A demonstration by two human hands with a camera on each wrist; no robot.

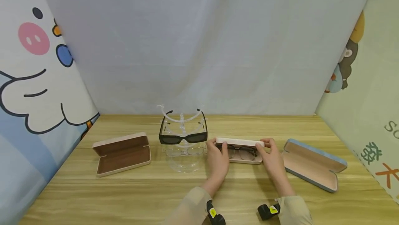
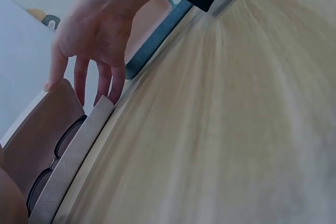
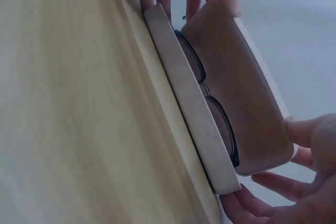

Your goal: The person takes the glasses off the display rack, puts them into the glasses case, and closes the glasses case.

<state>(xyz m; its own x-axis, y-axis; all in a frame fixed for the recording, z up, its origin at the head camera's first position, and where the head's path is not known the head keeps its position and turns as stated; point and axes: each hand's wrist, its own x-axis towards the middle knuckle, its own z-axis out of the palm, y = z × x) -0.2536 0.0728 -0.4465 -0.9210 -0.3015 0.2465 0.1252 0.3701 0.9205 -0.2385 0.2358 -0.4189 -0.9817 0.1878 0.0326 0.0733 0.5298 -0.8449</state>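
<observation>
- Left hand (image 1: 217, 159) at the left end of the middle case (image 1: 246, 158): fingers (image 2: 100, 80) straight and a little spread, tips on the edge of the tray, thumb up on the lid (image 1: 240, 142). They touch it; they are not curled round it.
- Right hand (image 1: 272, 157) at the right end of the same case: fingers (image 3: 262, 179) relaxed and apart, bracketing the end, thumb on top of the lid. Whether they press or only touch, I cannot tell.
- The case lies between the two hands, long axis left to right across the worktop (image 1: 156, 190), so each hand has one short end. Neither hand is nearer; both touch.
- The lid stands partly raised, hinge on the far side, opening toward the person.
- Glasses (image 1: 240, 151) with a dark thin frame lie inside the tray, along the case's long axis, lenses visible from the right wrist view.
- Both forearms come in from the near edge and angle slightly inward toward the case; wrists low, palms facing each other.
- Just left of the case: a clear stand (image 1: 182, 142) with black sunglasses (image 1: 183, 135) on its upper tier and a pale pair lower down.
- Further left of the case: an open pink case (image 1: 122, 153), brown lining, apart from the stand.
- Right of the case, near the right hand: an open blue-edged case (image 1: 313, 164), set at an angle.
</observation>
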